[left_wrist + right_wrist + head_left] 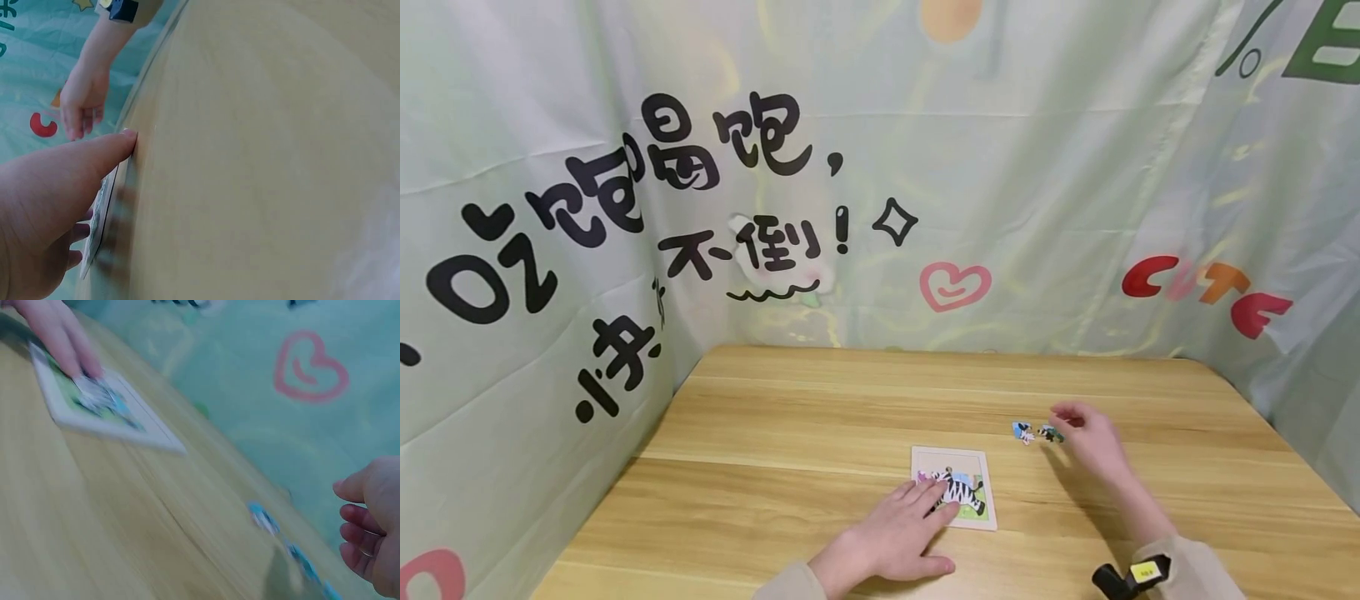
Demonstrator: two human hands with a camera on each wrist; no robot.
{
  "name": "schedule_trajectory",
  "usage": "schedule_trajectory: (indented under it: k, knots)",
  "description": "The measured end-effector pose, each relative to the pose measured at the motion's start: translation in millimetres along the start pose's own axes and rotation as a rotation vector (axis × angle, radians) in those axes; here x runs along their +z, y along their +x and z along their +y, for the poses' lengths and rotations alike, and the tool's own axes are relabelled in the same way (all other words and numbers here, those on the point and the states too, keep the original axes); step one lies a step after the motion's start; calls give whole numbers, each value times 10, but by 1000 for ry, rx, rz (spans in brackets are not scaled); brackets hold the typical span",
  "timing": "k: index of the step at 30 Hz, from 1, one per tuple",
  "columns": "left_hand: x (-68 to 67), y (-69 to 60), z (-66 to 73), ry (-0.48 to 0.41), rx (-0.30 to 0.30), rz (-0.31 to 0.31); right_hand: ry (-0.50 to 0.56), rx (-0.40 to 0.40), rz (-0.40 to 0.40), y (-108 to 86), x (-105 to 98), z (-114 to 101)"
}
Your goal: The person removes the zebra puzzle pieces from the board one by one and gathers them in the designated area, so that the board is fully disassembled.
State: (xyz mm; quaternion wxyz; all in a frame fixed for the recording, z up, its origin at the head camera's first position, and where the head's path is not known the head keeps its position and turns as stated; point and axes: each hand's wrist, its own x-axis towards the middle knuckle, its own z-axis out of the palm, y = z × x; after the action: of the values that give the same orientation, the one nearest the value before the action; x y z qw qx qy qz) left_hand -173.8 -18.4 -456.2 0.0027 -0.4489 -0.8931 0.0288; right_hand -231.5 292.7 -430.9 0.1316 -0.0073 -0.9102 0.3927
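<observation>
A square picture board (989,500) (156,430) showing a zebra (964,493) lies flat on the table. My left hand (898,533) (50,206) rests on its left part with straight fingers, covering some of the picture. To the board's back right lie two small colourful pieces, one blue and white (1022,431) (264,517), the other darker with green (1049,433) (303,561). Over the darker piece hovers my right hand (1093,442) (378,519), fingers loosely bent and thumb apart from them, holding nothing visible in the right wrist view.
The wooden table (775,433) reaches back to a pale green printed curtain (1037,208), which also hangs along both sides. A black device with a yellow label (1146,572) is strapped to the right wrist, by the beige sleeve (1195,571).
</observation>
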Motion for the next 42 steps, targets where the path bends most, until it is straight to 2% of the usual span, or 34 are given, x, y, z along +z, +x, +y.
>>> schedule_trajectory:
  k: [6, 15, 18, 22, 26, 35, 42]
  knots:
    - [13, -33, -8, 4, 10, 14, 65, -47, -74, -33, 226, -322]
    - [3, -144, -12, -2, 39, 35, 180, -76, -216, -163, 616, -598]
    - [-3, -177, -2, -1, 41, 31, 209, -118, -282, -216, 738, -665]
    - [-9, -196, 9, -6, 41, 19, 195, -200, -366, -266, 889, -704]
    - [-9, -188, 17, -12, 44, 16, 148, -242, -435, -297, 1005, -706]
    - [-12, -187, 20, -6, 44, 20, 63, -311, -447, -318, 1079, -725]
    - [-20, -200, 20, 3, 40, 10, 38, -313, -451, -330, 1088, -765]
